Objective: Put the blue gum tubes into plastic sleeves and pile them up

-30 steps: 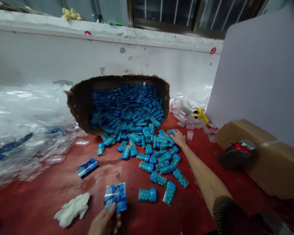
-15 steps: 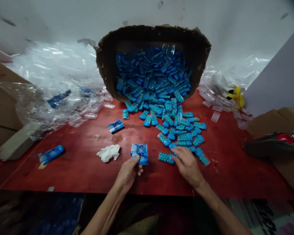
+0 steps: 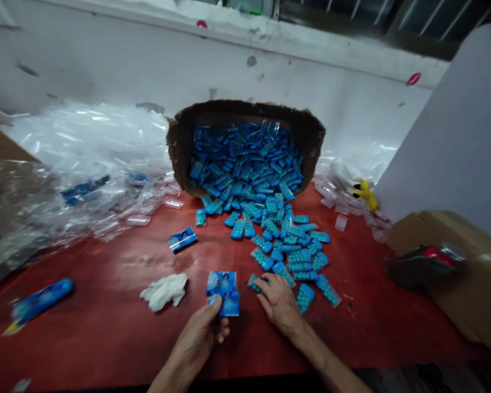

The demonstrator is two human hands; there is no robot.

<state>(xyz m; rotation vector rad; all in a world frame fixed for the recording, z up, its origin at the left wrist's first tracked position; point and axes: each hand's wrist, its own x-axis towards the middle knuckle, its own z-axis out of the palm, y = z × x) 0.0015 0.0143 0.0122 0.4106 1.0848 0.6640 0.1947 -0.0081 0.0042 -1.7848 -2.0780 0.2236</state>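
Observation:
My left hand [image 3: 202, 333] pinches a small blue printed plastic bag [image 3: 223, 292] just above the red table [image 3: 106, 338]. Right beside it, my right hand [image 3: 279, 303] is closed on a blue capsule-shaped pill case [image 3: 257, 282] at the near edge of a spill of such cases [image 3: 288, 251]. The spill runs out of a brown cardboard box [image 3: 180, 147] lying on its side and filled with the same blue cases.
A heap of clear plastic bags [image 3: 82, 164] covers the left side. A crumpled white tissue [image 3: 163, 290], another blue bag [image 3: 182, 239] and a blue packed case [image 3: 41, 300] lie on the table. A cardboard box [image 3: 470, 284] with a red-and-black tool [image 3: 423, 263] sits right.
My right hand has drawn back from the far part of the spill to its near edge and closed on a case beside the bag. The camera tilted down, then up.

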